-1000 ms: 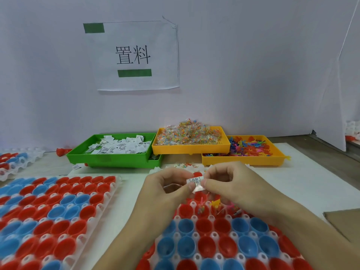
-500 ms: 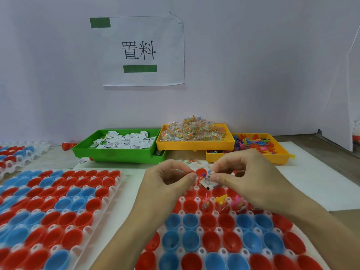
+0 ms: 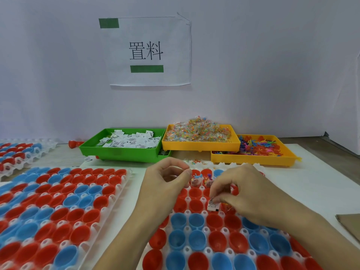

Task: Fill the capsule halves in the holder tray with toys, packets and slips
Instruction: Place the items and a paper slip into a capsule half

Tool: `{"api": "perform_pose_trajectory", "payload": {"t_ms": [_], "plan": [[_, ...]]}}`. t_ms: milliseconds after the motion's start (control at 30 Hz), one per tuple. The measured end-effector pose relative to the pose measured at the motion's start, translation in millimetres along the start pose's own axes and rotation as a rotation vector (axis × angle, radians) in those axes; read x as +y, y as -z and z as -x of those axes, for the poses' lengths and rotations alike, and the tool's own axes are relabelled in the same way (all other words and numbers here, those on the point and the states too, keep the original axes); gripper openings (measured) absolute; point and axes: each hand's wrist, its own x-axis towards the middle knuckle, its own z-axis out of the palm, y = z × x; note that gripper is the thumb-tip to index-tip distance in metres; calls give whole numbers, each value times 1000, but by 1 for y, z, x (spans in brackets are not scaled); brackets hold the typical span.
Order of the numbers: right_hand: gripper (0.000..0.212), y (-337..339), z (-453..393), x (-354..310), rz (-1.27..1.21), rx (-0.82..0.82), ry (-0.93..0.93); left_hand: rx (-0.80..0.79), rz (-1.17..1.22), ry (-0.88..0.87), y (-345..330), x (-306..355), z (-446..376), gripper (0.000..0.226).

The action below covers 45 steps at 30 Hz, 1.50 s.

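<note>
- Holder tray (image 3: 187, 212) lies nearest, right under both hands so each drop is a short reach; its red and blue capsule halves (image 3: 196, 237) sit mouth-up, near rows bare.
- Right hand (image 3: 251, 193) pinches a printed slip (image 3: 212, 205) at its fingertips, low over a red half mid-tray, likely about to drop it there.
- Left hand (image 3: 165, 187) hovers beside it, thumb and forefinger curled close together; cannot tell if they hold anything.
- Just beyond the hands, far-row halves already hold small toys (image 3: 197, 175) and packets, so filling seems to run far to near.
- Second tray of capsule halves (image 3: 58, 201) waits at left, apparently unfilled.
- Supply bins line the back within arm's reach: green bin (image 3: 124, 152) of slips, yellow bin (image 3: 200, 146) heaped with candy packets, another yellow bin (image 3: 253, 159) of coloured plastic toys.
- Paper sign (image 3: 150, 51) taped to the wall behind.
</note>
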Motion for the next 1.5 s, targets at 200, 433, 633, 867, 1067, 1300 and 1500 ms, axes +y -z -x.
{"api": "perform_pose_trajectory", "payload": {"t_ms": [200, 433, 633, 867, 1067, 1300, 1500], "plan": [[20, 1, 1, 2, 17, -31, 46, -114, -107, -89, 0, -3, -3, 16], [26, 7, 0, 2, -6, 30, 96, -344, -686, -291, -1, -5, 3, 17], [25, 7, 0, 4, 3, -9, 94, -340, -782, -305, -10, -8, 3, 9], [22, 4, 0, 1, 24, -32, 101, -327, -771, -312, -9, -9, 3, 10], [19, 3, -1, -3, 73, -66, 114, -323, -768, -299, -9, -10, 3, 10], [18, 0, 1, -3, 144, -149, 72, -328, -757, -325, -9, -12, 3, 6], [15, -4, 0, -2, 158, -141, 63, -325, -745, -351, -8, -12, 2, 5]]}}
